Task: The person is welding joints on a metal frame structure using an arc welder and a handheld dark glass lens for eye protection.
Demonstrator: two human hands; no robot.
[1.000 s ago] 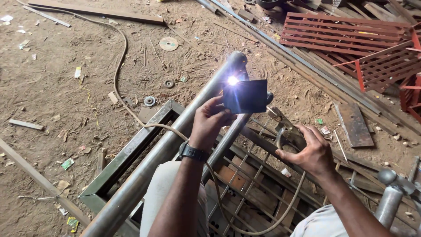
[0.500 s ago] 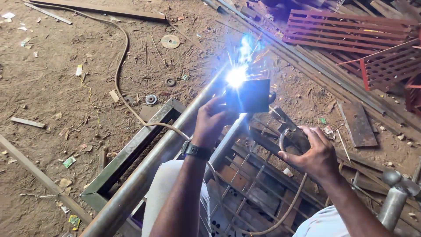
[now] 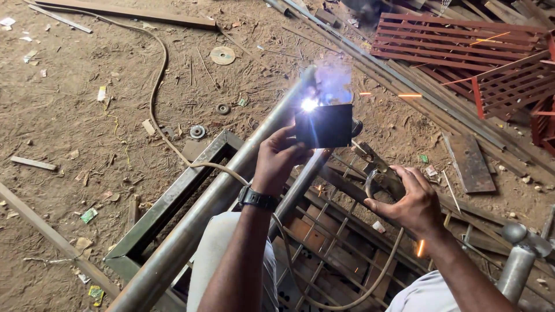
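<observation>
My left hand (image 3: 278, 157) holds up a small dark rectangular filter plate (image 3: 324, 125) in front of a bright welding arc (image 3: 309, 104). A black watch sits on that wrist. The arc burns on a long round steel pipe (image 3: 231, 190) that runs from lower left to upper right. My right hand (image 3: 409, 199) grips an electrode holder (image 3: 376, 173), with its cable (image 3: 358, 289) looping down below. Smoke and orange sparks rise around the arc.
A green rectangular metal frame (image 3: 173, 199) lies under the pipe. Red metal grilles (image 3: 462, 40) and steel bars are stacked at upper right. A grinding disc (image 3: 222, 55), washers and scraps litter the dirt floor. A grey pipe end (image 3: 517, 260) stands at lower right.
The arc has stayed lit and sparks now fly to the right. Both hands have kept nearly the same place, shifting slightly with the view.
</observation>
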